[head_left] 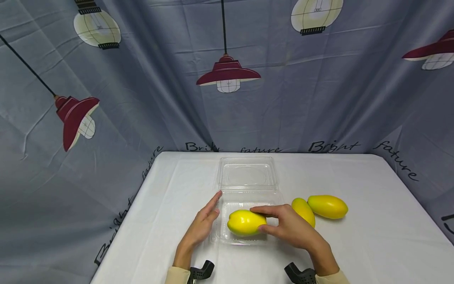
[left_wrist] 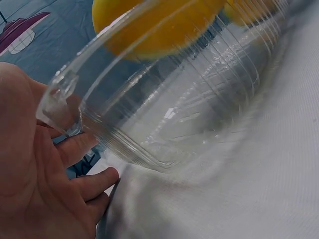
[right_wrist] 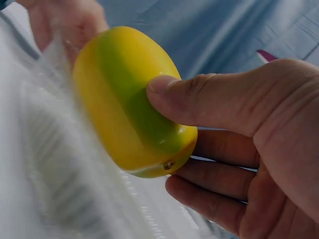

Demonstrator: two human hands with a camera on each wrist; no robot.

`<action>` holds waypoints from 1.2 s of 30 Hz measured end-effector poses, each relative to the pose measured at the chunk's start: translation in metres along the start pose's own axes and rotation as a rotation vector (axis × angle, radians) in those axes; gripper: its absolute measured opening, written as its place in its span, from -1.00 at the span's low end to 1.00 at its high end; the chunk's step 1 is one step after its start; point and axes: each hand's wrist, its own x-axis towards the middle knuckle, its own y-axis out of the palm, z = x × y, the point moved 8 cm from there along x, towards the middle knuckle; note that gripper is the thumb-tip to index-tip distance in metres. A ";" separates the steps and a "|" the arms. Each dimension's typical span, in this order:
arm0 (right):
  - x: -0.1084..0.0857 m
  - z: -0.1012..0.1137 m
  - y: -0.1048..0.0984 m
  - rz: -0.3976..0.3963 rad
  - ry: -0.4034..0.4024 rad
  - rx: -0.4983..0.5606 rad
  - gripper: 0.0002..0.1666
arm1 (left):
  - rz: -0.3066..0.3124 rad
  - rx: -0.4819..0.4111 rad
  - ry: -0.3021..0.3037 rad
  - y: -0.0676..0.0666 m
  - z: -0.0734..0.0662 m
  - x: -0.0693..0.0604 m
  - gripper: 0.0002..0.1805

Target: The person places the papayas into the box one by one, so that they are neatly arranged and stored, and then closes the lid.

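Note:
A yellow mango-like fruit (head_left: 244, 223) with a green streak (right_wrist: 134, 99) is pinched between the thumb and fingers of my right hand (head_left: 296, 228), over the base of a clear plastic container (head_left: 227, 239). In the right wrist view the right hand (right_wrist: 239, 119) has its thumb on the fruit's side. My left hand (head_left: 202, 225) lies along the container's left side, fingers extended; the left wrist view shows this hand (left_wrist: 45, 164) beside the clear wall (left_wrist: 134, 144). Whether it touches the wall I cannot tell.
Two more yellow fruits, one (head_left: 303, 211) partly behind my right hand and another (head_left: 328, 206) touching or close to it, lie right of the container. Its lid (head_left: 248, 176) lies open toward the back of the white-covered table (head_left: 372, 197). A grey curtain (head_left: 269, 114) hangs behind.

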 end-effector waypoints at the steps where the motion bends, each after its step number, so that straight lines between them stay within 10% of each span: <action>1: 0.002 0.000 0.003 0.006 -0.003 0.001 -0.42 | -0.001 -0.003 0.005 0.000 -0.001 0.000 -0.37; 36: 0.022 -0.002 0.039 0.024 0.026 -0.101 -0.32 | 0.002 0.007 0.017 0.000 -0.002 0.000 -0.37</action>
